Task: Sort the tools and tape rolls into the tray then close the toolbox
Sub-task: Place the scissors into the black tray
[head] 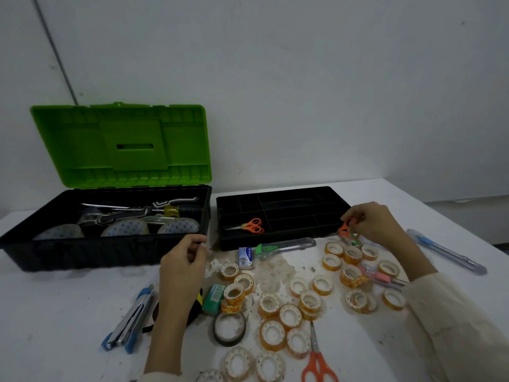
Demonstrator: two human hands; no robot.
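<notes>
The black compartment tray (275, 239) lies right of the open toolbox (104, 246), whose green lid (124, 144) stands upright. One pair of orange scissors (249, 226) lies in the tray's front left compartment. My right hand (377, 224) pinches the handle of another pair of orange scissors (344, 231), held just off the tray's front right corner. My left hand (184, 260) hovers at the toolbox's front right corner with loosely curled fingers that hold nothing. Several small tape rolls (289, 315) are scattered over the white table. A third pair of scissors (316, 359) lies near the front edge.
Large tape rolls and a screwdriver (176, 210) sit inside the toolbox. On the table lie a green cutter (283, 246), a blue cutter (446, 252), two blue cutters (129, 321), a pink cutter (382, 275), a staple box (245, 256), a green box (213, 299) and a black tape roll (230, 328).
</notes>
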